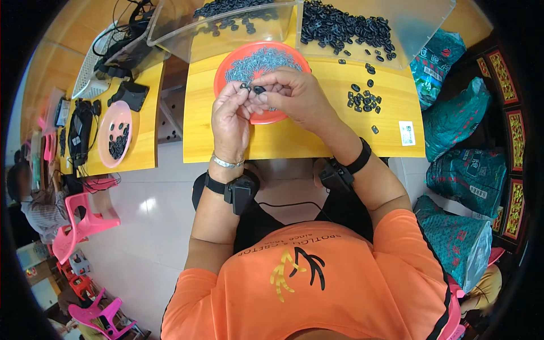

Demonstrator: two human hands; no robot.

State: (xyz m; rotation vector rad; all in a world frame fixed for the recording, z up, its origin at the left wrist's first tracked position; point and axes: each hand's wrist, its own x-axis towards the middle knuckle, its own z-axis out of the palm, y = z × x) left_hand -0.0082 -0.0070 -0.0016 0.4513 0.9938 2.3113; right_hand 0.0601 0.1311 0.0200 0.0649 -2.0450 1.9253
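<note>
Over the near part of a red plastic bowl (pixel 222 58), my two hands meet with their fingertips almost touching. My left hand (pixel 229 110) is closed, pinching a small black part (pixel 245 86) between thumb and fingers. Between the thumb and forefinger of my right hand (pixel 303 96) is a small black oval piece (pixel 259 89). Whether the two pieces are joined is too small to tell. Inside the bowl lies a heap of small grey-blue metal pieces (pixel 260 59) that look like screws or pins.
Clear plastic bins with black oval parts (pixel 345 31) stand at the table's far side. More loose black parts (pixel 365 102) and a white card (pixel 407 133) lie on the yellow table (pixel 317 139). Green sacks (pixel 467 175) line the right. A pink bowl (pixel 115 134) sits on the left table.
</note>
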